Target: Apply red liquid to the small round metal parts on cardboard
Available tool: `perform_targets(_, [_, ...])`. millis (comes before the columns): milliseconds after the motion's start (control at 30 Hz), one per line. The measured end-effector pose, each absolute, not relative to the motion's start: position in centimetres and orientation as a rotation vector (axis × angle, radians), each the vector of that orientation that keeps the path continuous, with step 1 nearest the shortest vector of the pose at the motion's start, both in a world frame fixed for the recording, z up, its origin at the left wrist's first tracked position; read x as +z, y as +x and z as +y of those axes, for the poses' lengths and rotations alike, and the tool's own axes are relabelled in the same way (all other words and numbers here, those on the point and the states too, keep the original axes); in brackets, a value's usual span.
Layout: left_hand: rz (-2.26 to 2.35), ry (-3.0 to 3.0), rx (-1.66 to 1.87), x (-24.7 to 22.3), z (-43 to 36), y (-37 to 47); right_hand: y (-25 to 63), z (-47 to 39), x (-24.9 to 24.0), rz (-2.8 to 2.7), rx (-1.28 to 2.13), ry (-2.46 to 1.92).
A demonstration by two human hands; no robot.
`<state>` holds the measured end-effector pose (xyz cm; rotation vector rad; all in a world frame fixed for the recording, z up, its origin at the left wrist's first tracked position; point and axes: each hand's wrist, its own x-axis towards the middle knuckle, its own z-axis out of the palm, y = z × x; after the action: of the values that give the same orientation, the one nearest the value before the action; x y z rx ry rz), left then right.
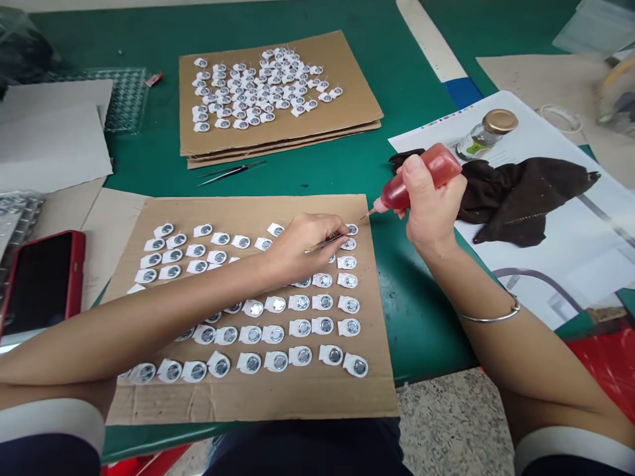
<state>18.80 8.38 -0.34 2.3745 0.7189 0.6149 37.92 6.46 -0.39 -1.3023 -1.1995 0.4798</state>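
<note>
The left forearm was stretched across the cardboard sheet (377,390), its left hand (305,244) turned palm down and closed around a slim metal tool (317,247) held near the top right disc (352,229). The right hand (431,205) was raised beyond the sheet's right edge, wrapped around a red squeeze bottle (439,165) with the thumb laid along it. The bottle was tilted down to the left, its fine nozzle (370,213) held beside that disc; whether contact was made could not be told. Small white-tabbed discs (275,304) were laid out in rows.

On the glass jar (480,137), closed by a gold lid (500,121), a partly green label was seen, its writing too small to be read. Coloured squares were printed along the white sheet's (560,277) edge. Red contents were seen through the bottle's wall, or its plastic was tinted.
</note>
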Motion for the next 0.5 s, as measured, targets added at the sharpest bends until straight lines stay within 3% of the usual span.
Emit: perform_targets(500, [0.588,2.579,0.487,-0.83,8.59,18.68,37.21,6.12,0.05,-1.148,0.543,-1.284])
